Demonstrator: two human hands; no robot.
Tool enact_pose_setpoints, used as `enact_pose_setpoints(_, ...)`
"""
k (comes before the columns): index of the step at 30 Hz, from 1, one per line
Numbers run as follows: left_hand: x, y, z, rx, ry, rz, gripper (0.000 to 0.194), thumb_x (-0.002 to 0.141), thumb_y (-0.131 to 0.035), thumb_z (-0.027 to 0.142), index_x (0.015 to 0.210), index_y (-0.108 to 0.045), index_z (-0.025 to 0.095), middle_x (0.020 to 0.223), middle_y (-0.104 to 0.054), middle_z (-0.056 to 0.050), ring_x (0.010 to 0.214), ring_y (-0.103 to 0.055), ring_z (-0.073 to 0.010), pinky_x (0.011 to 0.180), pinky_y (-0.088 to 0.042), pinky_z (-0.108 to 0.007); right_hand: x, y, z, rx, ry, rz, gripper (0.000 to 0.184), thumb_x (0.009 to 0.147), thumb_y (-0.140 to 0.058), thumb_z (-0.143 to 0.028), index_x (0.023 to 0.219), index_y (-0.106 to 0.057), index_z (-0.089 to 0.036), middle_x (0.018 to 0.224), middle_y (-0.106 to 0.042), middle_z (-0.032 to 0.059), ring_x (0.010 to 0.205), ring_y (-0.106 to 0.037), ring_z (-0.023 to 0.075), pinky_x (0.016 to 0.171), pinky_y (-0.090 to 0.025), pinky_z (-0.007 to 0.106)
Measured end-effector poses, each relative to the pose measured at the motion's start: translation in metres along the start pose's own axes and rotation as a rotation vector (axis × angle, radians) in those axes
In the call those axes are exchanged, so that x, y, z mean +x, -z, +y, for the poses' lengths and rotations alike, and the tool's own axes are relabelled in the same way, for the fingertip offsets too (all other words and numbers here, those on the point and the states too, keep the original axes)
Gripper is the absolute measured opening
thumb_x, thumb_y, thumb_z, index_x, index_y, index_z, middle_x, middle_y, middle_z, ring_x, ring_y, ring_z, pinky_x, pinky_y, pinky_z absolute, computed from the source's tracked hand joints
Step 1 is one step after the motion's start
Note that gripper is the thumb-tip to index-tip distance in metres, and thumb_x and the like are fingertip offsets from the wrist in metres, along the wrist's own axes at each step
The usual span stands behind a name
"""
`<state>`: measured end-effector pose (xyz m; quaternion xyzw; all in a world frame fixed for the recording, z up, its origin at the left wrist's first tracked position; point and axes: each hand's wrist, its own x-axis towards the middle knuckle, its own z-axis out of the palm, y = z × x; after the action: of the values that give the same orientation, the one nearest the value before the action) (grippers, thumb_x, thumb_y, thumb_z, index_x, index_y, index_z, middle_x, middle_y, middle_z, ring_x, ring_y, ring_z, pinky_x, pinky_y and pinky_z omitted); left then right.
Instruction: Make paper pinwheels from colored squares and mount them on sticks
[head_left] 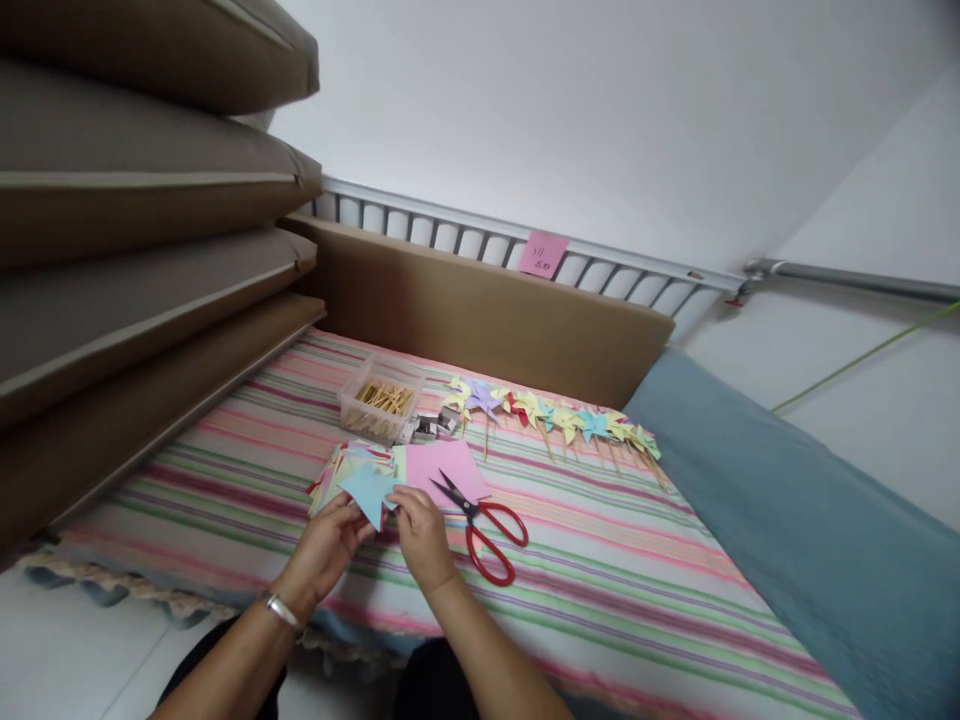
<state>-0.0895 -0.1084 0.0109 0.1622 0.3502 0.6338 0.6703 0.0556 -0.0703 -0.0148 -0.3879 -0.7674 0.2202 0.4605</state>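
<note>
A light blue piece of paper (pixel 369 492), cut at its corners, is held between my two hands. My left hand (pixel 337 540) grips it from the lower left, thumb on top. On the right, my right hand (pixel 420 530) pinches a corner of the same sheet. Behind the sheet lies a pile of cut coloured papers (pixel 330 475). Just beyond my right hand, scissors (pixel 480 520) with red handles rest with blades slightly apart, partly over a stack of pink square paper (pixel 442 468).
A clear plastic box (pixel 367 415) of short wooden sticks stands behind the papers, beside small dark-and-silver items (pixel 433 425). Paper pinwheels (pixel 562 420) on sticks lie in a row to the right. Stacked brown cushions (pixel 157 215) rise at left; a brown board (pixel 480 310) stands at the back.
</note>
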Motion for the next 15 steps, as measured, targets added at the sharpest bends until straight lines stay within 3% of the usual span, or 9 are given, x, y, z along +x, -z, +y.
enact_pose_setpoints(8,0.0108,0.0066,-0.0036,-0.038,0.07,0.015,0.016,0.08,-0.056,0.017,0.095,-0.062,0.015,0.08,-0.072,-0.006,0.072,-0.067,-0.0187,0.07,-0.052,-0.032,-0.0023,0.0014,0.007,-0.005,-0.011,-0.025,0.034,0.081,-0.044,-0.004,0.097,-0.07,-0.018,0.106,-0.067,0.0104,0.103,-0.06,0.0181,0.093,-0.047,0.034)
enact_pose_setpoints(15,0.0109,0.0056,-0.0044,-0.035,0.071,0.022,0.017,0.082,-0.054,0.019,0.097,-0.061,0.015,0.078,-0.072,-0.008,0.074,-0.068,-0.0212,0.069,-0.052,-0.033,-0.001,0.0009,0.0095,-0.029,0.012,-0.058,0.036,0.081,-0.042,-0.003,0.098,-0.069,-0.019,0.107,-0.066,0.0102,0.104,-0.059,0.0177,0.093,-0.047,0.034)
